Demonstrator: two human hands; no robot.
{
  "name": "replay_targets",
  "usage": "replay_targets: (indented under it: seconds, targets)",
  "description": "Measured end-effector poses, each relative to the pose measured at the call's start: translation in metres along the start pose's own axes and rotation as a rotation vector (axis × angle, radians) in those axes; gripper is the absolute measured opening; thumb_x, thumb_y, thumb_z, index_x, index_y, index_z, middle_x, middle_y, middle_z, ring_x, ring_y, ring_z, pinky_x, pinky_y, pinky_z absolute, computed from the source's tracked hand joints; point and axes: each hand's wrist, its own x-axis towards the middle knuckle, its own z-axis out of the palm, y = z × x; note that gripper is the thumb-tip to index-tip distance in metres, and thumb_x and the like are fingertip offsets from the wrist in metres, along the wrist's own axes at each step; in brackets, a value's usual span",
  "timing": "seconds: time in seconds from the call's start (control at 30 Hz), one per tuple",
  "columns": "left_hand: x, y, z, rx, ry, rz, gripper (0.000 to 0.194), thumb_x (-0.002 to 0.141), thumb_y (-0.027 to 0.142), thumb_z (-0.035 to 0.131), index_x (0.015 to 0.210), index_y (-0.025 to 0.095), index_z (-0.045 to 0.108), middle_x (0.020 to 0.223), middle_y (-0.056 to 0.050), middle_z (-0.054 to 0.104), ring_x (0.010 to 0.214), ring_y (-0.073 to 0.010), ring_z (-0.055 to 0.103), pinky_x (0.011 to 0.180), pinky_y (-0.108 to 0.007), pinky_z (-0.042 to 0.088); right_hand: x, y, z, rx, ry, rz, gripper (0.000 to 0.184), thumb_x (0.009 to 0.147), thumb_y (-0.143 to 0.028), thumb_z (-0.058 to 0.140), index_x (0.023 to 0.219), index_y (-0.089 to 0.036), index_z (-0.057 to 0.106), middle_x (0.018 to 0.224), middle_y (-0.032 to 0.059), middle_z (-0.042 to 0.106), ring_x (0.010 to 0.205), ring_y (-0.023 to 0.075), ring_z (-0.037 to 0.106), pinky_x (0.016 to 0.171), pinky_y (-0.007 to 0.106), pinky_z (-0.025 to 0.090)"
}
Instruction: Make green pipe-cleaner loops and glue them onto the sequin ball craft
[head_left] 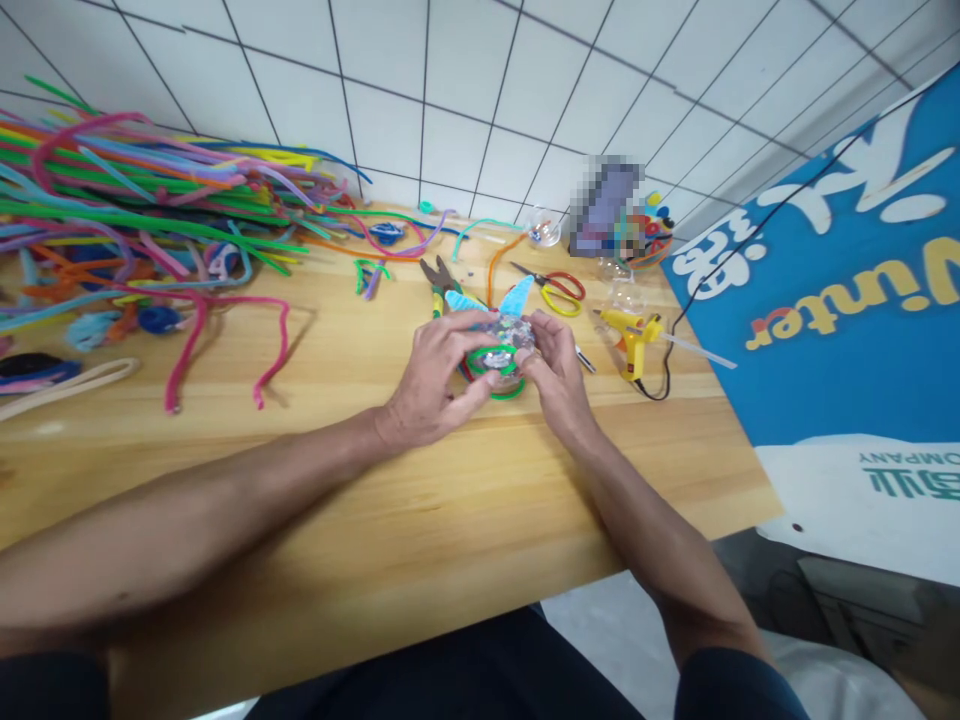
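Between my two hands, above the wooden table, is a clear, shiny rounded ornament [517,332] with green pipe-cleaner rings and two light-blue ear-like pieces [516,297] sticking up from its top. My left hand [442,375] holds it from the left side, fingers curved over the top and thumb at the front. On the right side, my right hand [553,375] grips it with the thumb near the green ring [491,360]. Just behind my left hand lie pliers [439,285] with green and yellow handles. Scissors [551,288] with red and yellow handles lie behind my right hand.
A big heap of colourful pipe cleaners [150,200] covers the left back of the table [450,520]. At right are a yellow glue gun [634,340] with its cord, clear plastic balls [544,228] and a pixelated item [604,205]. A tiled wall [390,100] stands behind.
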Motion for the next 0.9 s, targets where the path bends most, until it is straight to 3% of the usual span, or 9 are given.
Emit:
replay_targets:
  seconds: [0.13,0.2,0.27,0.43,0.6,0.9]
  targets:
    - [-0.006,-0.006,0.002,-0.050,0.224,-0.238,0.021,0.111,0.045,0.059,0.121,0.027,0.057,0.119,-0.008,0.067,0.116,-0.0261,0.066,0.106,-0.049,0.057,-0.001,0.005,-0.003,0.030,0.015,0.017,0.069,0.094,-0.066,0.075,0.147,-0.031,0.049,0.166,0.0140,0.060,0.159,0.0318,0.054,0.127,0.055,0.053]
    - [-0.009,-0.012,0.005,-0.082,0.227,-0.373,0.031,0.111,0.054,0.057,0.124,0.025,0.057,0.120,-0.009,0.066,0.112,-0.0257,0.066,0.103,-0.048,0.059,-0.002,0.008,-0.003,0.029,0.012,0.017,0.070,0.094,-0.068,0.073,0.149,-0.031,0.049,0.166,0.0140,0.060,0.158,0.0320,0.054,0.127,0.055,0.053]
    - [-0.010,-0.017,0.008,-0.104,0.136,-0.446,0.046,0.109,0.062,0.059,0.135,0.023,0.057,0.132,-0.013,0.068,0.120,-0.0285,0.067,0.110,-0.053,0.057,-0.002,0.010,-0.004,0.022,0.008,0.020,0.071,0.095,-0.071,0.071,0.150,-0.031,0.049,0.166,0.0133,0.060,0.156,0.0318,0.056,0.126,0.055,0.053]
    - [-0.013,-0.021,0.011,-0.187,-0.145,-0.393,0.074,0.103,0.067,0.065,0.158,0.019,0.051,0.150,-0.019,0.069,0.139,-0.0370,0.067,0.122,-0.061,0.052,-0.001,0.015,-0.004,0.050,0.016,0.014,0.073,0.094,-0.074,0.072,0.150,-0.032,0.051,0.164,0.0117,0.063,0.152,0.0312,0.061,0.126,0.055,0.054]
    - [-0.015,-0.027,0.011,-0.157,-0.154,-0.308,0.083,0.099,0.066,0.073,0.164,0.021,0.048,0.157,-0.021,0.066,0.145,-0.0397,0.065,0.125,-0.062,0.050,-0.001,0.015,-0.005,0.032,0.022,-0.019,0.071,0.096,-0.073,0.070,0.151,-0.032,0.053,0.163,0.0111,0.064,0.150,0.0313,0.062,0.126,0.055,0.054]
    - [-0.013,-0.028,0.010,-0.185,-0.168,-0.239,0.082,0.103,0.064,0.070,0.168,0.023,0.042,0.161,-0.021,0.063,0.147,-0.0384,0.063,0.126,-0.062,0.048,-0.004,0.014,-0.006,0.072,0.046,-0.043,0.067,0.095,-0.064,0.072,0.151,-0.033,0.053,0.165,0.0112,0.062,0.150,0.0322,0.062,0.127,0.057,0.054]
